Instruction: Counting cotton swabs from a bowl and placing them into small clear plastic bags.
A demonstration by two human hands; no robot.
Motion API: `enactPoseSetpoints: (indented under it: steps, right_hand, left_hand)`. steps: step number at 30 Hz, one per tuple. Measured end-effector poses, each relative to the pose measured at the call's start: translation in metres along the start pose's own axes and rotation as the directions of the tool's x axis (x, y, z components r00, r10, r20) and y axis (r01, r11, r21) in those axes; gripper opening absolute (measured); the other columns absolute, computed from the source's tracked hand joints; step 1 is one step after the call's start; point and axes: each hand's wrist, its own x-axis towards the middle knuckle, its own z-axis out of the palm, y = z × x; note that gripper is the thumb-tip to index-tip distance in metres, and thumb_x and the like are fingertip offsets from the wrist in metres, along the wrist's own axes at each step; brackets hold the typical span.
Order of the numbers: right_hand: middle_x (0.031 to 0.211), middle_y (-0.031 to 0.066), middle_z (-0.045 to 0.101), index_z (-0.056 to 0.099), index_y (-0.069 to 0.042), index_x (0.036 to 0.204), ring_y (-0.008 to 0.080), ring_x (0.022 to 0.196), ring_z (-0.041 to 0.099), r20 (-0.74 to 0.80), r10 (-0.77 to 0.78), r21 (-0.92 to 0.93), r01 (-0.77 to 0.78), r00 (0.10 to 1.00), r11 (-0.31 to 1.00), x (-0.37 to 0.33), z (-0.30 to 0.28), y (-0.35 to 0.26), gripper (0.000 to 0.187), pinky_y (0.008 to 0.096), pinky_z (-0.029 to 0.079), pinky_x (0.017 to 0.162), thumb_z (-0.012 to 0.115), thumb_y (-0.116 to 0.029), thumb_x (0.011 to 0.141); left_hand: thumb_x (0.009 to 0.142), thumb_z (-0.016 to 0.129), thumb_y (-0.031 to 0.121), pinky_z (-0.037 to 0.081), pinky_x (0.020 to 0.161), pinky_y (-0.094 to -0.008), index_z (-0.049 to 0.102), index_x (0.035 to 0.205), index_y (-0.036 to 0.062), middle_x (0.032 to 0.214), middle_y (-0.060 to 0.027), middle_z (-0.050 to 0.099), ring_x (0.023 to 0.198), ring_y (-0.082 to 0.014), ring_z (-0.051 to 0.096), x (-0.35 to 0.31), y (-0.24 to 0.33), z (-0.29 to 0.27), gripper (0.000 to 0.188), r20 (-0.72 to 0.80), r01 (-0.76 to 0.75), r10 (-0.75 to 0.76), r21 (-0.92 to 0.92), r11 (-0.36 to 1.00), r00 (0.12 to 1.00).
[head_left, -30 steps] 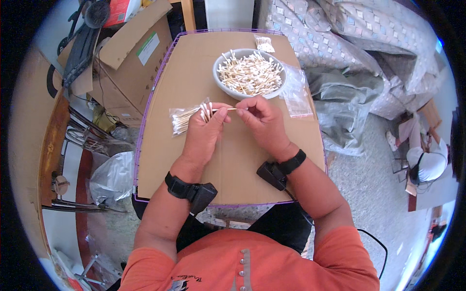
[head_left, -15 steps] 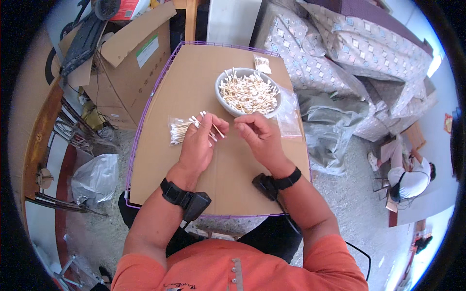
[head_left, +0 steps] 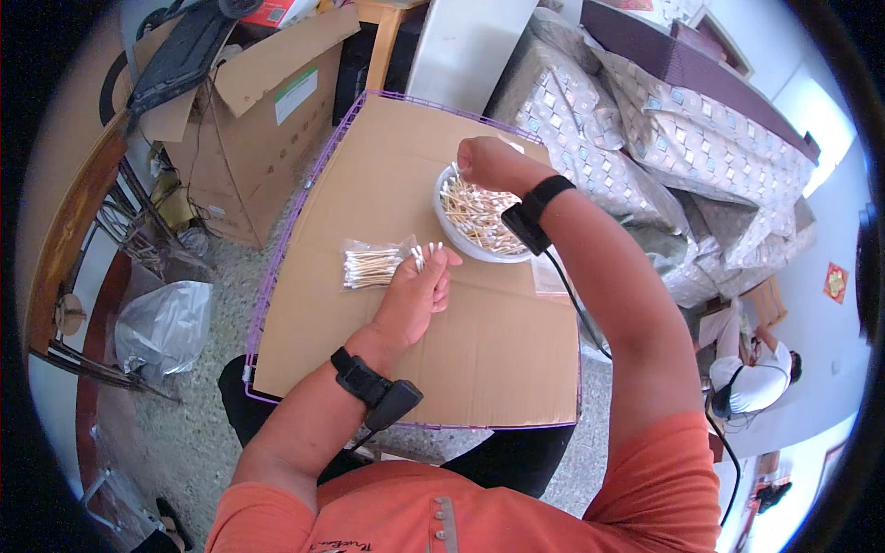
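My left hand [head_left: 419, 293] is closed around a few white-tipped cotton swabs [head_left: 430, 249], whose heads stick up past the fingers. Beside it on the left lies a clear plastic bag [head_left: 407, 246] with a row of wooden-stick cotton swabs [head_left: 371, 267] in it. My right hand [head_left: 498, 164] is over the far side of a pale bowl [head_left: 449, 230]. Its fingers are curled together, and what they hold, if anything, is hidden. Heaped in the bowl are many loose cotton swabs [head_left: 475, 214]; my right wrist and its strap cover part of them.
A cardboard sheet [head_left: 489, 350] covers the purple wire-edged table. Another clear bag [head_left: 550, 276] lies right of the bowl, partly behind my right arm. A large cardboard box [head_left: 249, 157] stands at left. Fabric-covered furniture [head_left: 562, 101] is piled at right; a seated person [head_left: 751, 378] is beyond.
My right hand has moved from beside the left hand up and away, over the bowl. My left hand has shifted right and nearer, its swabs now more upright. The view has turned slightly.
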Motion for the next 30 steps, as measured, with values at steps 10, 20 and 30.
enactPoseSetpoints:
  steps: [10, 20, 30]
  right_hand:
    - [0.078, 0.0237, 0.066, 0.064, 0.002, 0.084, 0.0380, 0.065, 0.065, -0.077, 0.109, 0.086, -0.103, 0.991, 0.991, 0.010, 0.021, 0.011, 0.018, 0.0416, 0.052, 0.067, 0.067, -0.010, 0.072]
    - [0.088, 0.0110, 0.068, 0.056, 0.000, 0.099, 0.0157, 0.072, 0.067, -0.288, 0.451, 0.878, 0.045, 0.845, 0.476, -0.110, -0.012, -0.055, 0.012, 0.0260, 0.053, 0.059, 0.059, -0.010, 0.091]
    - [0.100, 0.0114, 0.067, 0.055, -0.005, 0.100, 0.0170, 0.084, 0.067, -0.169, 0.662, 0.885, 0.408, 0.730, -0.223, -0.245, 0.041, -0.134, 0.007, 0.0270, 0.055, 0.068, 0.057, -0.010, 0.095]
  left_hand:
    - [0.098, 0.051, 0.035, 0.029, 0.046, -0.0205, 0.055, 0.099, 0.0082, 0.061, 0.0071, 0.035, 0.051, -0.0039, 0.032, -0.001, -0.003, 0.003, 0.028, 0.011, -0.007, 0.007, 0.009, 1.000, 1.000]
    - [0.098, 0.051, 0.033, 0.032, 0.047, -0.0178, 0.058, 0.106, 0.0072, 0.062, 0.0062, 0.042, 0.052, -0.0036, 0.036, -0.006, 0.003, 0.007, 0.028, 0.080, -0.115, 0.107, 0.102, 0.988, 0.991]
    - [0.095, 0.058, 0.023, 0.033, 0.049, -0.0169, 0.060, 0.109, 0.0051, 0.082, 0.0024, 0.057, 0.056, -0.0016, 0.040, -0.062, 0.021, 0.058, 0.022, 0.259, 0.031, -0.059, 0.108, 0.994, 0.964]
